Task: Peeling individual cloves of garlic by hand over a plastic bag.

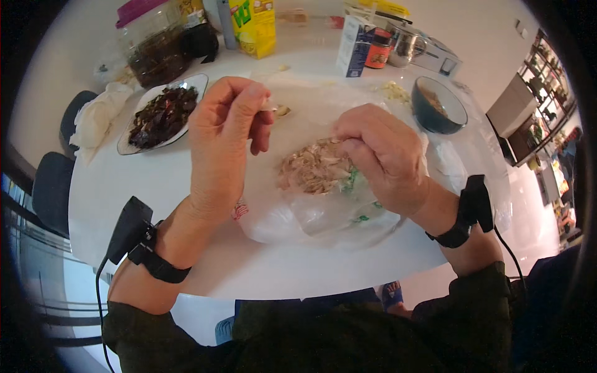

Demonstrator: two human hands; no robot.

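Observation:
My left hand (224, 116) is raised over the table, pinching a small whitish piece, apparently a garlic clove (268, 105), between thumb and fingertips. Just behind that piece, another garlic clove (282, 111) lies on the plastic. A heap of papery garlic skins (312, 168) rests on a spread translucent plastic bag (280, 219) with green and red print. Over the right side of the heap is my right hand (382, 154), its thumb and index finger drawn together. Whether a bit of skin is between them is hidden. Pale peeled garlic (395, 91) lies beyond this hand.
A dish of dark cooked food (163, 116) stands left on the white table (126, 196). A dark bowl (436, 109) sits right. Behind are a large jar (156, 51), a yellow packet (256, 28), a carton (355, 46), a red-labelled jar (378, 49) and a metal pitcher (405, 44).

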